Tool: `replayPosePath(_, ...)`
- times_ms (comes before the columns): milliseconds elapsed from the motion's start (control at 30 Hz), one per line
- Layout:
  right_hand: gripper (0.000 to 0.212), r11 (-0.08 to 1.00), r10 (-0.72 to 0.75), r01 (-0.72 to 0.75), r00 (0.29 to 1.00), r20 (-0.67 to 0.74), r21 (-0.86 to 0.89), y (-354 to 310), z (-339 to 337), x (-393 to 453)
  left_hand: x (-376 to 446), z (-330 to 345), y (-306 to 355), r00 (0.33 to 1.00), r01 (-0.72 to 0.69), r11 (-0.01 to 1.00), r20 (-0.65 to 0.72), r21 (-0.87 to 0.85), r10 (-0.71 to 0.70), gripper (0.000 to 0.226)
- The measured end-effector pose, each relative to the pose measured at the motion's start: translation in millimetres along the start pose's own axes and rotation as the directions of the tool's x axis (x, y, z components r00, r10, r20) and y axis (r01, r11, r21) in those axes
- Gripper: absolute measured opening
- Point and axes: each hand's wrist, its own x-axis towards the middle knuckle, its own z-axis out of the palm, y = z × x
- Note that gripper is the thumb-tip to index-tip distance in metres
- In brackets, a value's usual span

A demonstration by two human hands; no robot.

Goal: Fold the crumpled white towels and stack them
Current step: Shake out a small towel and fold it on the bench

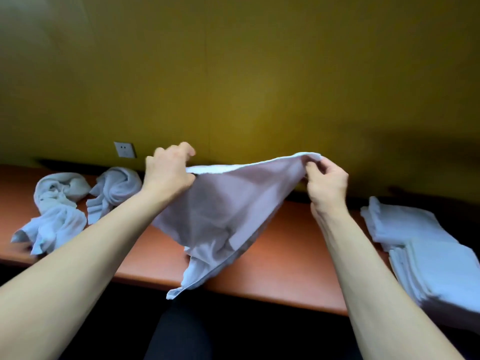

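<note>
Towel (228, 203), white, one: held up in the air above the middle of the desk (280, 268), stretched along its top edge between both hands, the rest hanging in loose folds with a corner dangling past the near edge at about 6 o'clock.
Left hand (168, 170): fingers curled round the towel's top edge at its 9 o'clock end, gripping it.
Right hand (326, 180): thumb and fingertips pinching the top corner at the 3 o'clock end.
Crumpled towels (78, 201), white, two lumps: lying on the desk at 9 o'clock, side by side, just beside each other; whether they touch cannot be told.
Folded stack (431, 258), white towels: on the desk at 3 o'clock, well apart from the held towel, edges stepped rather than flush.
Desk: reddish-brown top, set against a yellow wall (259, 74).
Wall socket (125, 149): on the wall at about 10 o'clock, above the crumpled towels.
</note>
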Motion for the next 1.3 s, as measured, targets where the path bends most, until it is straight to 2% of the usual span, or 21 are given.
replayPosePath(33,0.020,1.000,-0.020,0.019,0.998,0.057,0.011,-9,12,-4,-3,-3,13,0.997,-0.061,0.998,0.052,-0.031,0.063,0.052)
replayPosePath(100,0.019,1.000,-0.029,0.030,0.985,0.169,0.002,-22,33,-16,-11,-5,45,0.962,-0.191,0.945,0.139,-0.264,0.233,0.069)
replayPosePath(133,0.016,1.000,-0.016,0.015,0.974,0.227,0.009,-27,41,-23,-14,-6,61,0.946,-0.212,0.893,0.146,-0.397,0.290,0.067)
replayPosePath(200,0.005,0.999,0.013,-0.025,0.955,0.298,0.037,-30,48,-34,-16,-6,83,0.940,-0.205,0.802,0.115,-0.561,0.321,0.043)
replayPosePath(267,0.006,0.996,0.020,-0.041,0.965,0.261,0.074,-29,44,-38,-16,-8,92,0.940,-0.216,0.771,0.087,-0.599,0.331,0.022)
replayPosePath(333,0.005,0.997,0.012,-0.027,0.976,0.216,0.067,-25,33,-37,-15,-8,96,0.938,-0.239,0.777,0.067,-0.583,0.339,0.014)
replayPosePath(500,0.010,1.000,-0.015,0.011,0.961,0.277,0.016,-12,29,-54,-11,-3,106,0.949,-0.302,0.814,-0.077,-0.496,0.305,0.018)
replayPosePath(567,0.009,0.997,0.008,0.017,0.953,0.303,-0.080,-4,36,-64,-9,-7,113,0.944,-0.327,0.797,-0.140,-0.508,0.298,0.017)
replayPosePath(700,0.007,0.913,0.166,-0.082,0.969,0.181,-0.400,14,44,-74,-3,-26,123,0.930,-0.367,0.768,-0.217,-0.525,0.296,0.017)
replayPosePath(800,0.008,0.762,0.259,-0.147,0.962,0.089,-0.630,35,37,-77,4,-42,116,0.921,-0.354,0.772,-0.339,-0.527,0.190,0.015)
replayPosePath(900,0.015,0.604,0.296,-0.189,0.955,-0.002,-0.774,61,8,-77,13,-61,98,0.892,-0.328,0.798,-0.444,-0.506,0.085,0.015)
replayPosePath(1067,0.023,0.473,0.307,-0.314,0.935,-0.180,-0.823,84,-72,-66,23,-77,50,0.862,-0.203,0.851,-0.501,-0.483,-0.079,0.020)
replayPosePath(1233,0.022,0.452,0.299,-0.438,0.895,-0.331,-0.777,72,-149,-63,12,-68,2,0.885,-0.069,0.916,-0.448,-0.395,-0.127,0.025)
replayPosePath(1300,0.026,0.506,0.284,-0.442,0.896,-0.340,-0.741,58,-170,-68,-3,-59,-13,0.882,-0.038,0.924,-0.446,-0.382,-0.148,0.026)
